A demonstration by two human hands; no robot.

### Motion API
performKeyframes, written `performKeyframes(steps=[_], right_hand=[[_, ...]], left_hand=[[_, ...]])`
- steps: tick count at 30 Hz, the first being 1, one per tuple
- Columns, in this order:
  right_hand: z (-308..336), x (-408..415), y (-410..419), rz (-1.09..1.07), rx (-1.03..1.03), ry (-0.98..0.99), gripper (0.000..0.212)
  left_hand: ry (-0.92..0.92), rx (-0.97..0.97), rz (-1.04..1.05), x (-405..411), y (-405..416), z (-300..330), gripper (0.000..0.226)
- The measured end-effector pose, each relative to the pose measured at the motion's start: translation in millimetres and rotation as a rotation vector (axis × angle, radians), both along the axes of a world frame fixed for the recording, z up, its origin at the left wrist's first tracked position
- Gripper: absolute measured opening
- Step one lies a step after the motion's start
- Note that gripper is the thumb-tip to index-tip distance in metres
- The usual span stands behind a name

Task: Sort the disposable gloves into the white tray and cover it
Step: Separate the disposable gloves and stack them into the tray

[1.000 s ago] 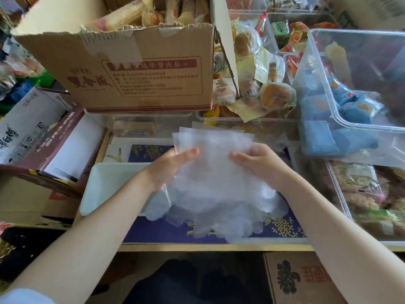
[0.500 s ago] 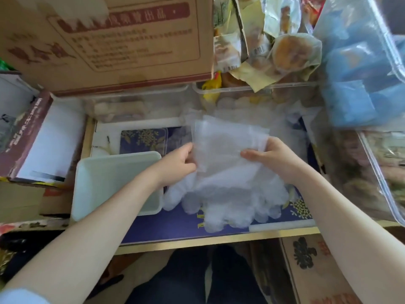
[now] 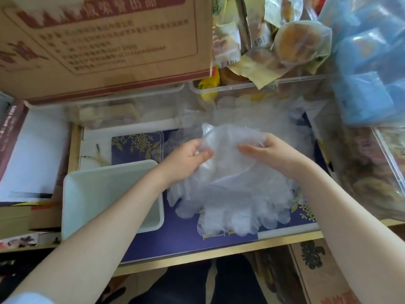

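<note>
**Gloves held in both hands beside the white tray**

Books or flat boxes [image 3: 32, 154] at far left, stacked, white face upward, maroon edge along the side. Cardboard box [image 3: 105, 44] above, brown, printed in red, overhanging the rear of the work surface.

White tray [image 3: 87, 194] at lower left of the blue patterned mat [image 3: 175, 240], rectangular, upright, uncovered; interior partly hidden by the left forearm crossing over it. No glove visible inside the exposed part. Clear flat lid [image 3: 137, 144] behind the tray, lying on the mat, gold floral print showing through.

Left hand [image 3: 186, 159] at centre, just right of the tray's far corner: fingers curled, thumb closed against them, pinching the left upper edge of the glove stack.

Disposable gloves [image 3: 232, 189], translucent, thin plastic, bunched in a stack between the two hands; cuff end raised and crumpled at the top, finger ends fanned downward and resting on the mat near its front edge. Just beside the tray, not in it.

Right hand [image 3: 269, 153] on the right upper edge of the stack: fingers bent inward over the plastic, gripping it.

Clear bin [image 3: 252, 86] behind the hands, holding wrapped snack packets [image 3: 302, 42]. Blue packets [image 3: 368, 69] in a second clear container at upper right. Printed carton [image 3: 315, 266] below the table edge at lower right.
</note>
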State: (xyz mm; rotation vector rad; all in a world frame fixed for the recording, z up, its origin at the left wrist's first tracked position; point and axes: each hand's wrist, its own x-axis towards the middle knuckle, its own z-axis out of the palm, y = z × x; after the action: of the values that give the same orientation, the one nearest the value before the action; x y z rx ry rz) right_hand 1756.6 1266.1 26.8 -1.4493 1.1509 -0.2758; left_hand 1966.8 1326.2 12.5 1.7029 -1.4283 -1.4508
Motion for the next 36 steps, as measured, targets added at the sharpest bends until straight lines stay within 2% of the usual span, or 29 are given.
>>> performKeyframes(steps=[3, 6, 8, 10, 12, 16, 18, 21, 25, 29, 31, 34, 36], right_hand=[[-1, 1, -1, -0.091, -0.112, 0.038, 0.018], [-4, -7, 2, -0.174, -0.061, -0.056, 0.039], [-4, -11, 6, -0.119, -0.073, -0.039, 0.034], [-9, -12, 9, -0.047, -0.157, 0.079, 0.038], [-12, -10, 8, -0.019, -0.215, 0.153, 0.034], [-11, -7, 7, 0.019, -0.277, 0.169, 0.022], [-11, -8, 10, -0.01, -0.345, 0.208, 0.019], [-14, -15, 17, -0.066, -0.312, 0.223, 0.026], [-16, -21, 20, -0.14, -0.23, 0.163, 0.027], [-11, -22, 16, -0.269, -0.178, -0.009, 0.02], [-10, -26, 14, -0.296, -0.103, -0.098, 0.009], [-10, -31, 10, -0.323, -0.059, -0.126, 0.009], [-10, -32, 8, -0.328, -0.059, -0.114, 0.011]], left_hand=[[0.142, 0.001, 0.142, 2, -1, -4, 0.013], [0.289, 0.012, 0.231, 6, -2, -4, 0.014], [0.36, 0.001, 0.241, 9, -3, -3, 0.02], [0.412, 0.003, 0.24, 10, -5, -2, 0.02], [0.407, 0.006, 0.242, 8, -7, -1, 0.016], [0.385, -0.029, 0.274, 3, -12, -3, 0.017], [0.418, -0.031, 0.315, 0, -14, -3, 0.017], [0.446, -0.038, 0.369, -4, -16, -3, 0.019], [0.373, -0.035, 0.321, -7, -14, -8, 0.015], [0.279, 0.06, 0.119, -6, -3, -14, 0.02], [0.295, 0.095, 0.056, 2, 5, -16, 0.025], [0.38, 0.2, -0.029, 13, 13, -15, 0.018], [0.344, 0.243, -0.07, 16, 14, -9, 0.012]])
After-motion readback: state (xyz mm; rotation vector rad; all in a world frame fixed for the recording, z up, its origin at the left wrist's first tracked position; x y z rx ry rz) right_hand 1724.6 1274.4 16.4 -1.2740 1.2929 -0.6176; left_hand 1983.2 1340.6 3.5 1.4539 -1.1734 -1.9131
